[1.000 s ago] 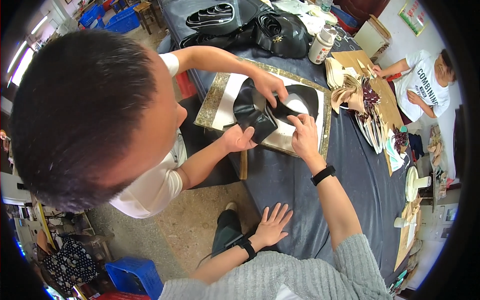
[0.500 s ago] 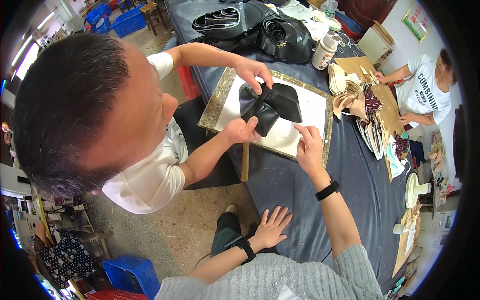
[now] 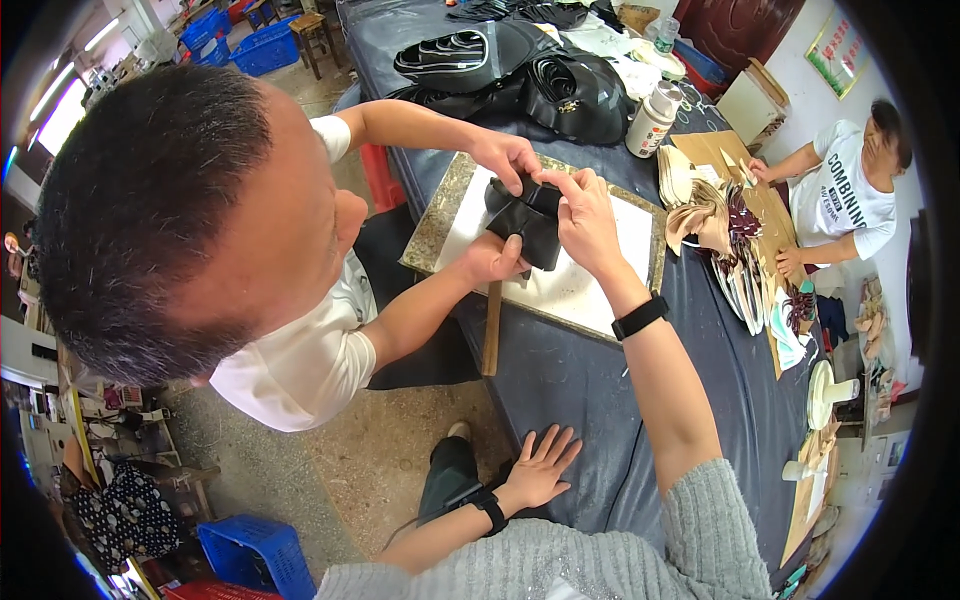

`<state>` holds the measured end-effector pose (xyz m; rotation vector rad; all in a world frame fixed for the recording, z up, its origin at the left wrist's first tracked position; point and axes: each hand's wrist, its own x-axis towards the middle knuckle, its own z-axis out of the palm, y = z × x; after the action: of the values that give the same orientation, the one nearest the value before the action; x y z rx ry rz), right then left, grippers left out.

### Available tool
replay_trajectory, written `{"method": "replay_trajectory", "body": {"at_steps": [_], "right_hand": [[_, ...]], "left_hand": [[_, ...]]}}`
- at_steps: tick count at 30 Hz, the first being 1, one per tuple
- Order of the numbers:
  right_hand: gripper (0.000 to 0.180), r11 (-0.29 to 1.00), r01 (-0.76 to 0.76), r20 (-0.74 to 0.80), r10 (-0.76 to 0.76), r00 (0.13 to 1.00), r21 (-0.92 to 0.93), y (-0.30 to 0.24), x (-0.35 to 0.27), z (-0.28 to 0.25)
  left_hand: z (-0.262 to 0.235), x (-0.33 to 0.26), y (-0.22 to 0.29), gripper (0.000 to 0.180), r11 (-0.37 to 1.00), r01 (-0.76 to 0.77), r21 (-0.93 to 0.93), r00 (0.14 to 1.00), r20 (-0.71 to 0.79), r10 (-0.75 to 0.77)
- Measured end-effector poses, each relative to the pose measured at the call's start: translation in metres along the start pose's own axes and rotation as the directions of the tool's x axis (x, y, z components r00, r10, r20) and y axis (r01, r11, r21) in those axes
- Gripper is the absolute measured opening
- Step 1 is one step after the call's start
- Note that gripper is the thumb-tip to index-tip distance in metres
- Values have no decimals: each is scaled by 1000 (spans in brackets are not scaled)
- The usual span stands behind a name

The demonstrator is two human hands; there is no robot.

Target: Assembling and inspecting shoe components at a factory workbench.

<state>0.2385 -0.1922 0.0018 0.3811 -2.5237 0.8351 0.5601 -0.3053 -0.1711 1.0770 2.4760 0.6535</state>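
Observation:
A black leather piece, folded and shiny, is held over the white-topped board by a co-worker's two hands, one at its top and one at its lower left. My right hand reaches over the board to the piece's upper right edge. Its index finger and thumb close on that edge beside the co-worker's upper fingers, and its other fingers are curled; part of the leather hides behind it. Flat on the dark table cover lies my left hand, fingers spread, holding nothing. Both my wrists wear black bands.
The stone-edged board lies on the dark-covered table, with a wooden stick by its near edge. Black leather bundles and a white bottle stand beyond. At right, another person works beside stacked beige pieces.
My right hand has moved up and left from the board onto the leather piece. The piece's right flap no longer spreads out over the board. My left hand stays flat.

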Motion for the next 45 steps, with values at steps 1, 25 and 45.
{"method": "replay_trajectory", "body": {"at_steps": [1,25,45], "right_hand": [[43,1000,2,0,-2,1000,0,0,2,1],[51,807,-442,-11,477,879,-391,25,-404,-44],[46,830,-368,74,436,897,-420,1,-413,-48]], "left_hand": [[-1,0,0,82,1000,0,0,1000,-2,0],[-12,7,1,82,1000,-12,15,997,82,10],[1,2,-6,88,997,-81,17,990,-113,82]]}}
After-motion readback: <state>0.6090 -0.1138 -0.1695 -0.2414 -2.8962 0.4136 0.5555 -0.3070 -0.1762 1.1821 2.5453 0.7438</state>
